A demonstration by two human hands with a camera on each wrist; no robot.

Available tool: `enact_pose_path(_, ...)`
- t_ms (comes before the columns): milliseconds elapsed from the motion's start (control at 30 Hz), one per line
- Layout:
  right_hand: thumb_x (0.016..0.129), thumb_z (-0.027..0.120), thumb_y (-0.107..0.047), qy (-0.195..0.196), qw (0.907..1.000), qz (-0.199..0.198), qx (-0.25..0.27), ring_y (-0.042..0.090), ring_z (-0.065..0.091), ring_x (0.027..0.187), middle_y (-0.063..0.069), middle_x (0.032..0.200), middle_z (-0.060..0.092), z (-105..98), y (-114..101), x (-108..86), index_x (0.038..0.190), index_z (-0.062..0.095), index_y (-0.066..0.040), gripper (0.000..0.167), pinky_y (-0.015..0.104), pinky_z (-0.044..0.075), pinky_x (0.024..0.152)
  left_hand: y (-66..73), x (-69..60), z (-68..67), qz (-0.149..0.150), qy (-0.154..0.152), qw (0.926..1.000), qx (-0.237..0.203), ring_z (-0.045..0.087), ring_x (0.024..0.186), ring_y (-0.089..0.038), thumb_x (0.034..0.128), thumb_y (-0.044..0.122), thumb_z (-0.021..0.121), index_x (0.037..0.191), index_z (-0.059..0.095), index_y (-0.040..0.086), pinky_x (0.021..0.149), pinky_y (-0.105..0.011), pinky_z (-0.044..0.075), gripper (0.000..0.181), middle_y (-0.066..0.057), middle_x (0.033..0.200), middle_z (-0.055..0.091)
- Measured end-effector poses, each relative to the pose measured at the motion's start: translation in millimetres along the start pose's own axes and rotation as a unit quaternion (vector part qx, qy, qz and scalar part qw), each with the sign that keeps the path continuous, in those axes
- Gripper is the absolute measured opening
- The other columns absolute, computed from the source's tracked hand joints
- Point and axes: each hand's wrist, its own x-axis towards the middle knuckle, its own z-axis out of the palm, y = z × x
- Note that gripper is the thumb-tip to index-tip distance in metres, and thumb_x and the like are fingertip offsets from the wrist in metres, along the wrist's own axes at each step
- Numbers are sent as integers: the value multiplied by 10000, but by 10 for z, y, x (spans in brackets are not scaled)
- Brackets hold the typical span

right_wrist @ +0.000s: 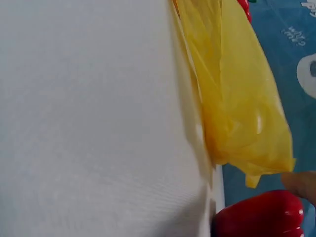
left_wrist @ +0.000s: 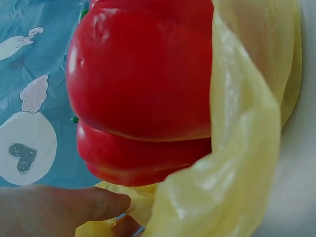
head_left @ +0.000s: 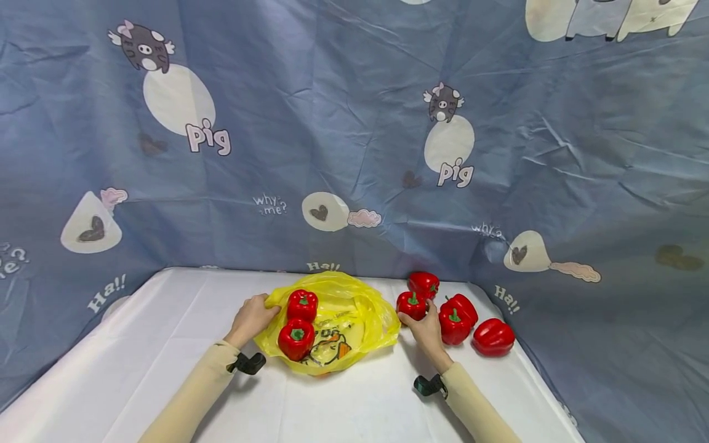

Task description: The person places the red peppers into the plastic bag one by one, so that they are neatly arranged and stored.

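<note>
A yellow plastic bag (head_left: 376, 320) lies spread open in the middle of the table, and two red bell peppers sit in its left part, the nearer pepper (head_left: 293, 346) in front of the farther pepper (head_left: 299, 303). My left hand (head_left: 256, 320) pinches the bag's left rim between thumb and fingers; the left wrist view shows the thumb (left_wrist: 106, 205) on the yellow film. Just past the bag's right edge, my right hand (head_left: 425, 329) holds a red bell pepper (head_left: 408, 303) with thumb and fingers on its opposite sides. That pepper (right_wrist: 261, 217) is partly cut off in the right wrist view.
Several more red peppers are on the right: one at the back (head_left: 423, 284), a pair beside my right hand, and one farthest right (head_left: 493, 337). A white cloth (head_left: 332, 409) covers the table. Behind it hangs a blue printed curtain (head_left: 354, 123).
</note>
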Motion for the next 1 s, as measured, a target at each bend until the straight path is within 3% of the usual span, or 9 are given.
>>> enact_pose_path(200, 777, 776, -355, 197, 9998, 16, -88, 413, 439, 1299, 285, 1421, 410, 51, 55, 41, 1439, 295, 34, 906, 531, 372, 1058, -1, 3, 11, -5, -15, 10000, 54, 491, 550, -156, 883, 203, 598, 926, 616, -21, 496, -270, 385, 228, -48, 649, 507)
enact_pose_path(533, 772, 771, -377, 36, 9996, 180, -211, 400, 469, 1282, 258, 1422, 435, 27, 103, 96, 1418, 327, -7, 867, 535, 401, 1032, -26, 16, 46, -28, -48, 9999, 149, 515, 594, -166, 887, 203, 607, 977, 626, -41, 516, -277, 398, 261, -73, 712, 565)
enact_pose_path(733, 776, 759, -378, -142, 9991, 300, -256, 413, 470, 1268, 273, 1412, 434, -33, 53, 114, 1424, 326, 35, 882, 537, 413, 1017, -29, 13, 41, -64, -45, 9999, 143, 535, 609, -167, 885, 206, 607, 1022, 635, -51, 523, -276, 413, 293, -100, 775, 615)
enact_pose_path(1000, 765, 762, -415, -132, 9998, 139, -78, 379, 508, 1214, 246, 1397, 461, -140, -179, 53, 1454, 325, -29, 903, 508, 449, 988, -28, -2, 29, 16, 44, 9999, 160, 514, 587, -168, 873, 196, 607, 945, 631, -30, 514, -277, 393, 238, -77, 710, 566)
